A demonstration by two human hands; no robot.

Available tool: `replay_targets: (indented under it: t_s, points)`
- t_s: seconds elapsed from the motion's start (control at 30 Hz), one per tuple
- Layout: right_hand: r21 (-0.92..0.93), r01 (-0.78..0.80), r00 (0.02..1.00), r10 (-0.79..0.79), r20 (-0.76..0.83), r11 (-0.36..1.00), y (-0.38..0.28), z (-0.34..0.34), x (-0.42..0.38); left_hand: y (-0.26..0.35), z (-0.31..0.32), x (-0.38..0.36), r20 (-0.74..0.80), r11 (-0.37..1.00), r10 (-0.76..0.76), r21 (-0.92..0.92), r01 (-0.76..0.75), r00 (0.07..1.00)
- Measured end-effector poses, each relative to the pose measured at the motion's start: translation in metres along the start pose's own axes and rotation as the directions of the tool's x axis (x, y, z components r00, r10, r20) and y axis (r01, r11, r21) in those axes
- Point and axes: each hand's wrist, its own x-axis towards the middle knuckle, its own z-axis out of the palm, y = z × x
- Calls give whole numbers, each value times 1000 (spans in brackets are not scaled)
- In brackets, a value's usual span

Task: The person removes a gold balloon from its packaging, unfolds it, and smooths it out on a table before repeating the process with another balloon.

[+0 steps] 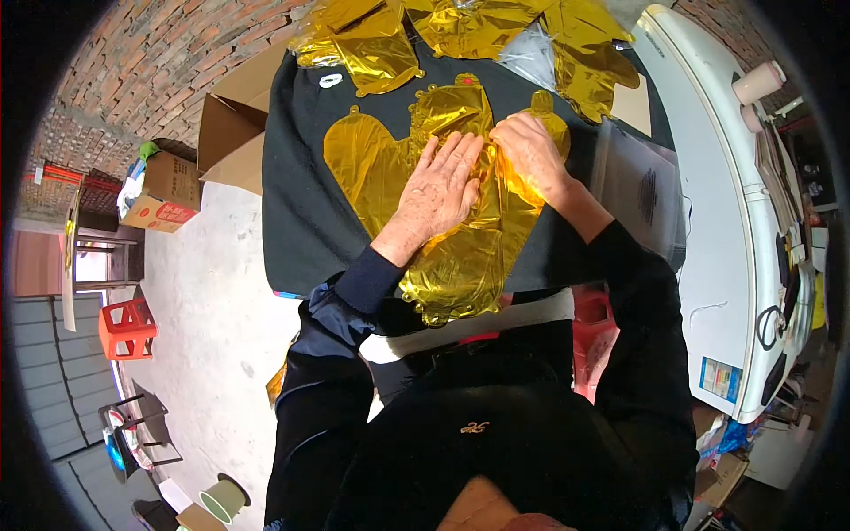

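Left hand point(440, 188) and right hand point(529, 152) press flat, crinkled gold foil balloon point(460, 257).

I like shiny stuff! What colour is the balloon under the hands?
Shiny gold foil balloon, clearest in the head view.

Both arms in dark sleeves, reaching forward. Left hand point(440, 188) lying flat, palm down, fingers spread. Right hand point(529, 152) just beside it, fingers curled downward, knuckles raised, wrist bent.
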Motion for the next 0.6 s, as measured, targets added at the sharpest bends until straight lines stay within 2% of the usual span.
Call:
replay_targets:
  t_s: [0.07, 0.17, 0.27, 0.37, 0.47, 0.6]
  points:
    - [19, 5, 1000, -6, 16, 1000, -2, -1, 0, 1, -3, 0, -3, 1000, -3, -18, 3, 1000]
    - [-70, 54, 998, -55, -22, 996, -9, -5, 6, 0, -2, 0, -8, 1000, 5, 1, -5, 1000]
    - [-58, 68, 996, -71, -46, 996, -18, -11, 12, 0, -1, 0, 18, 998, 19, 66, -20, 1000]
    - [-41, 106, 994, -105, 41, 993, -13, -1, 3, -1, 1, 0, 25, 995, 22, 94, -24, 999]
    - [-16, 79, 994, -78, 77, 997, -13, -4, 3, 0, -2, 1, 18, 999, -2, 36, 1, 1000]
    - [50, 51, 998, -52, 31, 997, -14, 0, 3, 5, -7, 2, -57, 994, 6, 109, 1, 998]
